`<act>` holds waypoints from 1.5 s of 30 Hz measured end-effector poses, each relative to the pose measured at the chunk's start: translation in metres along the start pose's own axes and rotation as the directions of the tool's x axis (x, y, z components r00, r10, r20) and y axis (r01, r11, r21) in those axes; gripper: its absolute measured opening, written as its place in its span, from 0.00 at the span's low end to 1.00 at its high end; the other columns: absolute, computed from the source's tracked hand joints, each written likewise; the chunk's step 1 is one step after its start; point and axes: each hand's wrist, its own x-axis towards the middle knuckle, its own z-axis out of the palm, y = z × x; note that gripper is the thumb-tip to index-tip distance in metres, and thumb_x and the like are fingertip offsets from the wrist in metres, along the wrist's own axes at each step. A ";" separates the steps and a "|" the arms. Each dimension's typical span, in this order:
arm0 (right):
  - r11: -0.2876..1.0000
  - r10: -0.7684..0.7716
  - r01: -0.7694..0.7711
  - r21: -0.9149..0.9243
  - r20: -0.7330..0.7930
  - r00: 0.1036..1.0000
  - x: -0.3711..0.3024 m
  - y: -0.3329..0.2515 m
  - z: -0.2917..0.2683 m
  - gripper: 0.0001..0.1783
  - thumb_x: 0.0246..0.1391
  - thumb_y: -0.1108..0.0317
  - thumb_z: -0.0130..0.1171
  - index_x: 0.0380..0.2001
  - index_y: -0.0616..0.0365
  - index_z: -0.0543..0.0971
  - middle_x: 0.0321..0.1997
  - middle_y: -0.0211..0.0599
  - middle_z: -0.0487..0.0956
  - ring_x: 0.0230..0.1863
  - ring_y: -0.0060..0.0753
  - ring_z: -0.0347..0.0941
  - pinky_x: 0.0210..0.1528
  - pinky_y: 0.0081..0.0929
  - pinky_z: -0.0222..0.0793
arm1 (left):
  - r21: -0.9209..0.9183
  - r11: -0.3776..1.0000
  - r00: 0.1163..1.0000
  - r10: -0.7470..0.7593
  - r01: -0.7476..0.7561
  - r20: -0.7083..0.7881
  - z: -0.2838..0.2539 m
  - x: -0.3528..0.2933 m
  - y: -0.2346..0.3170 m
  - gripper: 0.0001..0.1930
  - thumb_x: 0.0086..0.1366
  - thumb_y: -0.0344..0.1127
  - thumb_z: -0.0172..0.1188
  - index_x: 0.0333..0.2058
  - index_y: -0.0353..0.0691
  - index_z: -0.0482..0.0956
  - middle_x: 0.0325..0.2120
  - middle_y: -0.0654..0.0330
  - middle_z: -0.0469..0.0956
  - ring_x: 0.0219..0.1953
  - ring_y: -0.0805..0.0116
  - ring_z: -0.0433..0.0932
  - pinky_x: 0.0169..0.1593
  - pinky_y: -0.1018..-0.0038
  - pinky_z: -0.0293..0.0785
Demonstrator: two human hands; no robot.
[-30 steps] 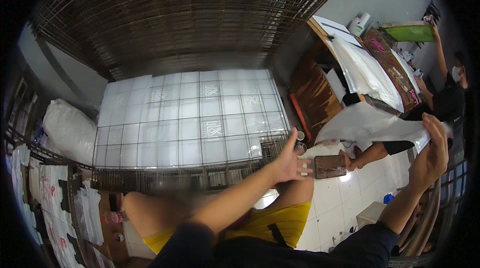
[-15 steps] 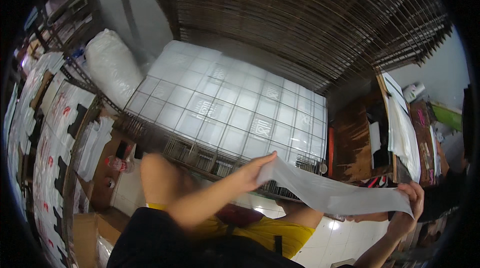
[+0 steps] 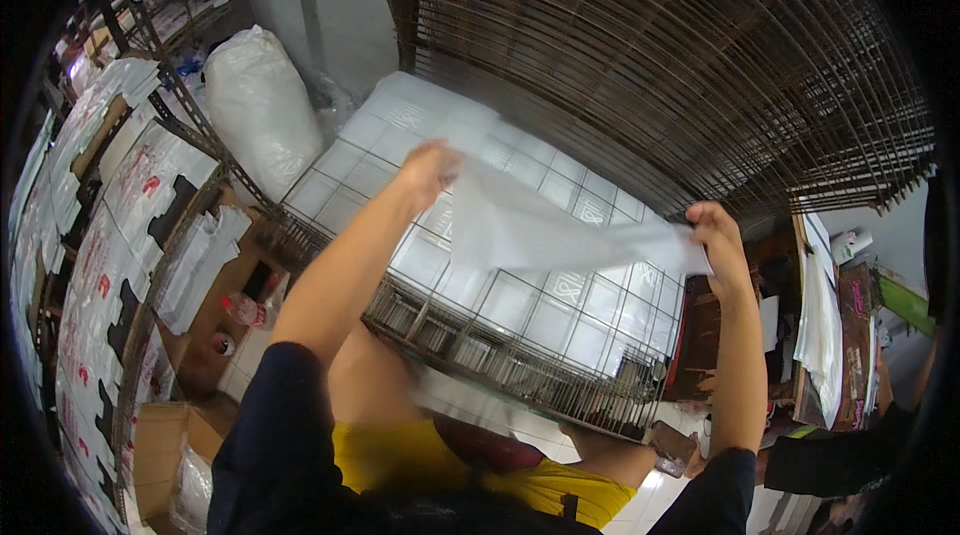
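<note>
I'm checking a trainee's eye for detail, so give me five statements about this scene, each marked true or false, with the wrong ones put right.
1. The left hand and the right hand both hold the translucent sheet. True.
2. The translucent sheet lies flat on the wire rack. False: it hangs slack in the air between the two hands.
3. A bulging white sack stands to the left of the left hand. True.
4. The shorts are blue. False: they are yellow.
5. An open cardboard box shows at the lower left of the view. True.
</note>
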 end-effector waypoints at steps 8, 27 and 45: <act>0.961 -0.167 0.215 0.172 -0.254 0.952 0.072 0.039 0.066 0.13 0.42 0.82 0.50 0.35 0.59 0.72 0.38 0.31 0.70 0.36 0.21 0.65 0.38 0.17 0.61 | 0.192 0.898 0.915 0.404 -0.395 -0.007 -0.028 0.035 0.071 0.13 0.56 0.28 0.59 0.42 0.38 0.77 0.38 0.61 0.77 0.42 0.73 0.73 0.46 0.73 0.67; 0.978 0.039 -0.118 -0.171 -0.404 0.914 0.153 0.287 0.197 0.18 0.41 0.76 0.54 0.40 0.62 0.79 0.43 0.46 0.78 0.44 0.39 0.75 0.46 0.27 0.69 | 0.925 0.361 0.873 0.482 -0.120 -0.075 -0.117 0.154 -0.088 0.14 0.46 0.28 0.58 0.35 0.40 0.82 0.34 0.50 0.80 0.37 0.52 0.79 0.45 0.66 0.74; 0.973 0.056 -0.145 -0.179 -0.426 0.903 0.167 0.299 0.201 0.15 0.42 0.75 0.59 0.38 0.62 0.80 0.37 0.43 0.81 0.38 0.34 0.77 0.43 0.26 0.71 | 0.967 0.250 0.854 0.512 -0.052 -0.087 -0.118 0.155 -0.091 0.12 0.48 0.29 0.66 0.34 0.38 0.81 0.35 0.48 0.78 0.37 0.53 0.78 0.43 0.65 0.74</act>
